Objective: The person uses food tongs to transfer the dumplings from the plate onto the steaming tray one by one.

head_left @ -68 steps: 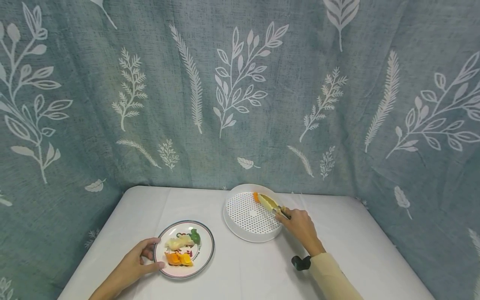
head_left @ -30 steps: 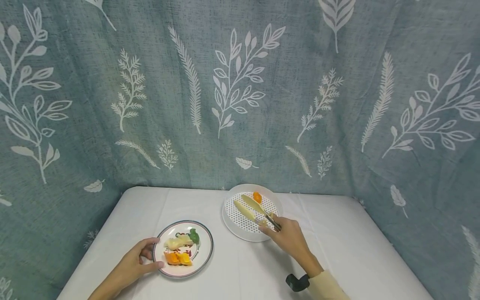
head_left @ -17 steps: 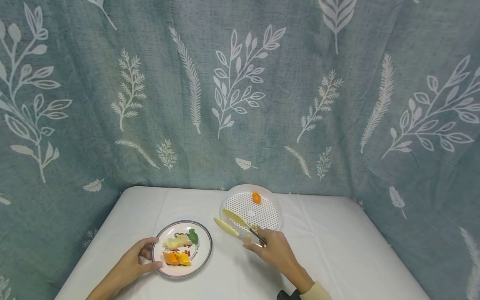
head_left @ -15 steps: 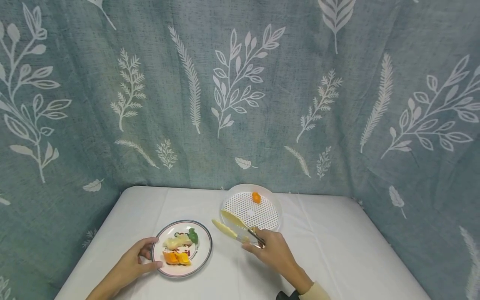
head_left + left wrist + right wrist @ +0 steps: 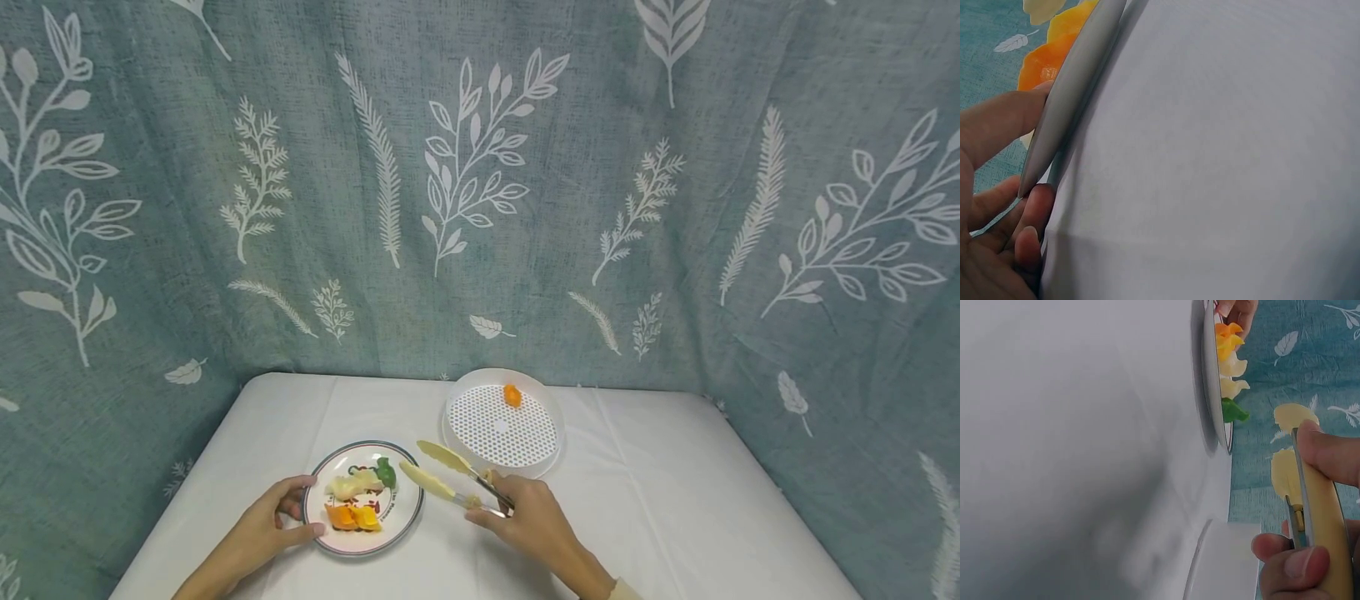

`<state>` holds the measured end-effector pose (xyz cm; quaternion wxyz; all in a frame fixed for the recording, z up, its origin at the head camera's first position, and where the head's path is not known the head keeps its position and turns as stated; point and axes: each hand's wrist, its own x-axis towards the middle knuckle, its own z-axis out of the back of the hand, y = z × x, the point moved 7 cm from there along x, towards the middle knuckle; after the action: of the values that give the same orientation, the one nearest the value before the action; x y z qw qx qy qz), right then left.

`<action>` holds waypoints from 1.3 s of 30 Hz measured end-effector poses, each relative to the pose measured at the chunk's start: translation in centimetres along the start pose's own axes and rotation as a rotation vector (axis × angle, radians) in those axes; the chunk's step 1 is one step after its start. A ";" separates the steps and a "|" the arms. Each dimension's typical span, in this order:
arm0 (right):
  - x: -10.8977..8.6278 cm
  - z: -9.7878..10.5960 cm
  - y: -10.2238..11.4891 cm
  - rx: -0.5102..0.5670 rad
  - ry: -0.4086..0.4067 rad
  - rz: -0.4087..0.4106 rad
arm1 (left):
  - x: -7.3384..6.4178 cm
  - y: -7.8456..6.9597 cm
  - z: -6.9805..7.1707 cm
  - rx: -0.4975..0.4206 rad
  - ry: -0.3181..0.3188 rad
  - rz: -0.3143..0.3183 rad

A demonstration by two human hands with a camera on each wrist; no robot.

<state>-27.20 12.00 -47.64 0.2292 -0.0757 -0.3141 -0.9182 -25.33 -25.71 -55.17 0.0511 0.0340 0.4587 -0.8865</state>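
Observation:
My left hand (image 5: 266, 525) pinches the left rim of a round white plate (image 5: 406, 500) with a dark-lined edge, thumb on top and fingers at its underside. On it lie wavy food-like pieces: orange and yellow ones (image 5: 352, 517), pale cream ones (image 5: 354, 483) and a green one (image 5: 386, 472). My right hand (image 5: 536, 512) grips a pair of tongs (image 5: 427, 482) with pale yellow tips. These tips stand apart with nothing between them, at the plate's right edge in the head view. In the right wrist view, my thumb and fingers press the tongs' handle (image 5: 1325, 531) from both sides.
A round white perforated tray (image 5: 487, 429) with a raised wall sits at the back middle of the table, behind the tongs. One orange piece (image 5: 512, 395) lies in it. A white cloth (image 5: 637, 467) covers the table, and a leaf-patterned blue-green curtain (image 5: 480, 208) hangs behind.
My right hand has brought the tongs from the perforated tray leftward and toward me, up to the plate. The tongs' tips have spread apart. The left hand still holds the plate.

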 end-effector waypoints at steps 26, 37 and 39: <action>-1.9 -2.8 2.3 0.013 0.194 0.002 | 0.0 0.0 0.0 -0.002 0.008 -0.002; -2.5 -3.6 2.8 0.019 0.226 0.030 | 0.0 -0.1 0.0 -0.002 0.008 -0.004; -2.6 -3.7 2.9 0.006 0.230 0.040 | 0.0 -0.1 0.0 -0.003 0.007 -0.003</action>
<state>-23.52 8.64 -49.74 0.2822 0.0247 -0.2868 -0.9151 -25.32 -25.65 -55.03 0.0482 0.0361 0.4601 -0.8858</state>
